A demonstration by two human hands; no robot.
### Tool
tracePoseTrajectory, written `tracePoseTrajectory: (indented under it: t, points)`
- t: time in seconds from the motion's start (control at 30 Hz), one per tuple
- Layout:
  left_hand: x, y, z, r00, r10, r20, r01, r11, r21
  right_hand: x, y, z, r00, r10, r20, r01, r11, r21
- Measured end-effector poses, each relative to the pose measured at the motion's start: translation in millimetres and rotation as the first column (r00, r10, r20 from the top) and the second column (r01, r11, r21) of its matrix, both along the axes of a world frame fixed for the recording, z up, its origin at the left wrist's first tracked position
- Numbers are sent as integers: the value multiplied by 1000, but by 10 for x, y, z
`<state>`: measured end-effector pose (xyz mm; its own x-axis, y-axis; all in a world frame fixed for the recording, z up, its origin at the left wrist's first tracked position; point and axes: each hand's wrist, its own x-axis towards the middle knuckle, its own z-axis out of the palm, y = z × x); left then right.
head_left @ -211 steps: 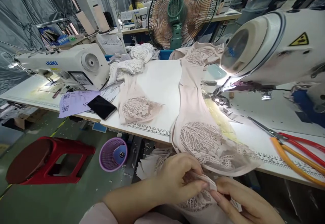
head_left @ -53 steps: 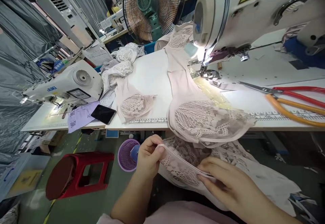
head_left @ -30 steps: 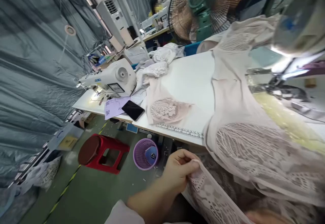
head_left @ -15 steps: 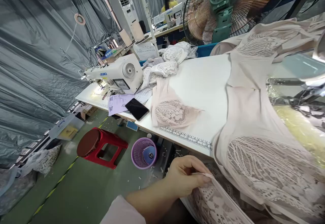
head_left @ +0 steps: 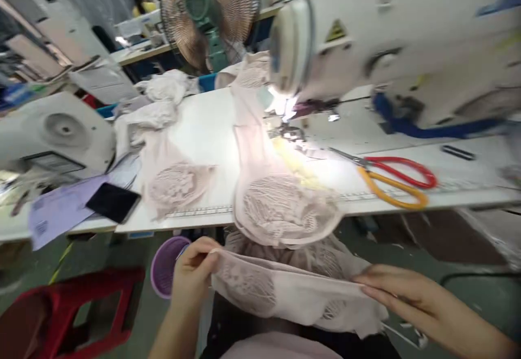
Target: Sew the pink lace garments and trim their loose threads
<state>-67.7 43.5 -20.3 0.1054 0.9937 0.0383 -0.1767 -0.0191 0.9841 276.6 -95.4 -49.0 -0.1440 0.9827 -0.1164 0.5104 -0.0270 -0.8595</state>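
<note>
A pale pink lace bra piece (head_left: 301, 291) is stretched between my two hands above my lap. My left hand (head_left: 195, 267) pinches its left end between thumb and fingers. At its other end my right hand (head_left: 396, 294) is closed on the upper edge. Just beyond, a second lace bra piece (head_left: 280, 207) lies on the sewing table, its strap running back beside the sewing machine (head_left: 382, 44); its lower cup hangs over the front edge. More pink lace fabric is partly hidden behind the held piece. The picture is blurred by motion.
Scissors (head_left: 391, 180) with red and yellow handles lie right on the table (head_left: 207, 120). A lace cup piece (head_left: 175, 185), a phone (head_left: 113, 203) and purple paper (head_left: 61, 207) lie left. Below are a purple basket (head_left: 165, 267) and a red stool (head_left: 81, 310). A fan (head_left: 207, 17) stands behind.
The view has swung right, bringing the sewing machine and scissors into sight. My right hand has come into view, holding the bra piece's other end, and the piece now spans both hands.
</note>
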Motion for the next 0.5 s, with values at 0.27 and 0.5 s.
tracePoseTrajectory:
  t: [0.27, 0.5]
  points:
    - [-124, 26, 29, 980, 186, -72, -195, 968, -156, 7, -37, 101, 953, -229, -196, 228, 973, -30]
    - [-188, 7, 160, 969, 211, -126, -238, 936, -259, -90, -77, 137, 919, -357, -169, 367, 930, 35]
